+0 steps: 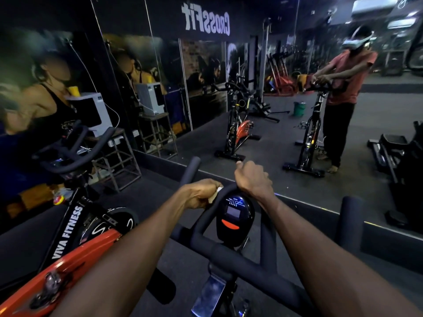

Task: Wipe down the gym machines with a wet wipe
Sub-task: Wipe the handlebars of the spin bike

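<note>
Head view: my left hand [199,195] pinches the limp, soft wet wipe [216,194] against the handlebar [229,191]; my right hand [253,177] grips the bar.

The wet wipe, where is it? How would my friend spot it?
Find the black exercise-bike handlebar in front of the big wall mirror. The left hand presses a small crumpled white wet wipe there, beside the oval black console; it's the only white thing.
</note>
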Motion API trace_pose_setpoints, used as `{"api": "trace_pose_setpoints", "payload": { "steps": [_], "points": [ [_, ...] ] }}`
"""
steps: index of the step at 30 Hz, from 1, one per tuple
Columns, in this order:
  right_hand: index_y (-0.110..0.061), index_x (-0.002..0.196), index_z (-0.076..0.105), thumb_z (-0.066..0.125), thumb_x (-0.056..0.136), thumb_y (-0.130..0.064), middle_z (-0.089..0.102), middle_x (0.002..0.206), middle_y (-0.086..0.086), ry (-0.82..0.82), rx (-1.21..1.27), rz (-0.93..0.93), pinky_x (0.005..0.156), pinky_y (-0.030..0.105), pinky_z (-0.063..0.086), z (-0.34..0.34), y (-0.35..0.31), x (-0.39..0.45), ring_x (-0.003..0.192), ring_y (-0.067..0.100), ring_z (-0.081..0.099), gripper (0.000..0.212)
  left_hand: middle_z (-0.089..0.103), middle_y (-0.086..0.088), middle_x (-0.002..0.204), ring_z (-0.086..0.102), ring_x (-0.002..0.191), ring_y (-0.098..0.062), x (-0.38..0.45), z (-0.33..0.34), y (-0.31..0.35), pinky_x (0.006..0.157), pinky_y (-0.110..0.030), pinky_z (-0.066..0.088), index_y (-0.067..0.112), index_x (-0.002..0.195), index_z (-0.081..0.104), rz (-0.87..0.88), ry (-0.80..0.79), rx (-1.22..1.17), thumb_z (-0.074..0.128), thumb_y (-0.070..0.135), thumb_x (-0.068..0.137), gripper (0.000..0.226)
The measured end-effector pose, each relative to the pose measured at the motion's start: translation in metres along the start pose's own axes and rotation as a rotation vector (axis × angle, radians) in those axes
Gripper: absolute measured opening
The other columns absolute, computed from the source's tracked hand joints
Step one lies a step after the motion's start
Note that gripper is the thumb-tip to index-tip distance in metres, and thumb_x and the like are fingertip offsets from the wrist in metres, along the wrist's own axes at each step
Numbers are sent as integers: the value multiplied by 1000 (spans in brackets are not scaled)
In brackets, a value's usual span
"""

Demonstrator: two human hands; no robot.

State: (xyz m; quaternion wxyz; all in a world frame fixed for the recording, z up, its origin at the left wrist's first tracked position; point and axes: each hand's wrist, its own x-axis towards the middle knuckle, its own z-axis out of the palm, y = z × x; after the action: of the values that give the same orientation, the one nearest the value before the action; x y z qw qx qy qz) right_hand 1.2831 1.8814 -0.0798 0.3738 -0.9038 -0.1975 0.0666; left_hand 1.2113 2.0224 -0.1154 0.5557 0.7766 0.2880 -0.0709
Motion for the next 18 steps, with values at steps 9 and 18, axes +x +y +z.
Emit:
{"api": "trace_pose_setpoints", "payload": {
  "steps": [9, 18],
  "points": [
    [-2, 134, 47, 33, 104, -42, 48, 138, 24, 203, 325, 154, 95, 44, 40, -3, 3, 10, 122, 43, 50, 52, 69, -18, 85, 63, 80, -29, 6, 27, 64, 85, -45, 53, 3, 85, 70, 105, -54, 128, 44, 0, 92, 27],
    [-2, 142, 42, 27, 102, -54, 43, 143, 25, 260, 433, 328, 102, 47, 37, -3, 8, 21, 129, 42, 46, 67, 63, -7, 83, 54, 76, -15, -5, 40, 69, 71, -27, 45, -3, 98, 67, 483, -38, 476, 48, 1, 97, 20]
  ]
}}
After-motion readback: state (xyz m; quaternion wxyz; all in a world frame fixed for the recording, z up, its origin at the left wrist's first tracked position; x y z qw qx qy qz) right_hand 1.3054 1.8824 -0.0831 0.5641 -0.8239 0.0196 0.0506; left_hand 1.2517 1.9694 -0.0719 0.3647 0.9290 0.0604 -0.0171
